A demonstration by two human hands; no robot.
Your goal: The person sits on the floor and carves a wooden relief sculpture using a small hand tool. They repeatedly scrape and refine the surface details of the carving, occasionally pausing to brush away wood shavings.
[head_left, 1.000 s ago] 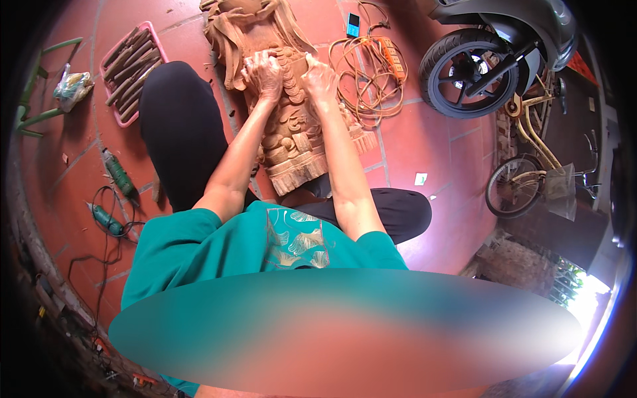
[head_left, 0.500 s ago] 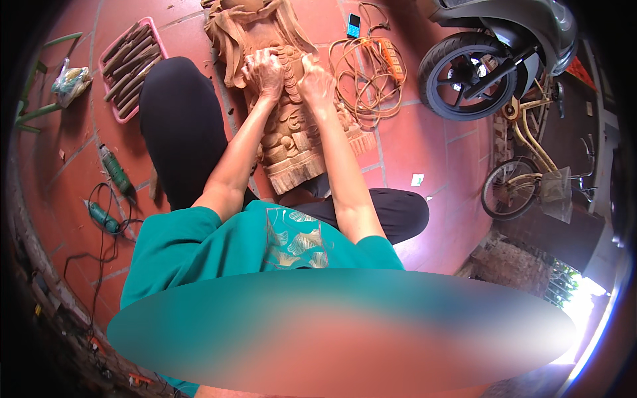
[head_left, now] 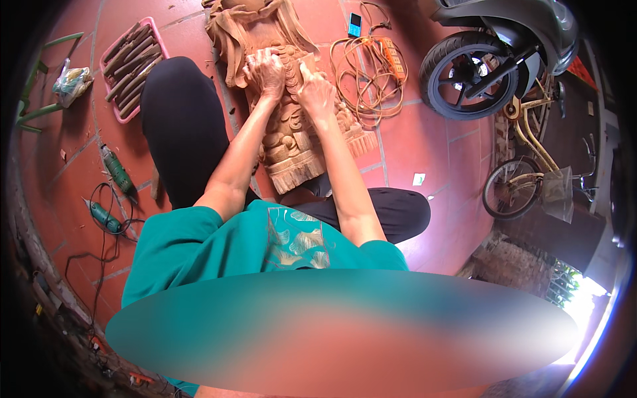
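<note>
A brown wood carving [head_left: 285, 142] with raised scrolls and draped folds lies on the floor in front of me, between my legs. My left hand [head_left: 267, 74] rests on its upper part with the fingers stretched out over the surface. Beside it on the right, my right hand [head_left: 317, 91] is closed and pressed to the carving. A small flat tan piece [head_left: 307, 64], which looks like folded sandpaper, shows at its fingertips. The rest of that piece is hidden by the fingers.
Left of my knee is a pink basket [head_left: 161, 41] of chisel-like tools. Green power tools [head_left: 117, 171] with cords lie nearer. On the right are a coiled orange cable [head_left: 338, 83], a power strip [head_left: 393, 60], a phone [head_left: 355, 25], a motorbike wheel [head_left: 431, 73] and a bicycle [head_left: 541, 156].
My right hand has slid a little toward me over the carving, and more of the tan piece shows at its fingertips. The left hand stays in place.
</note>
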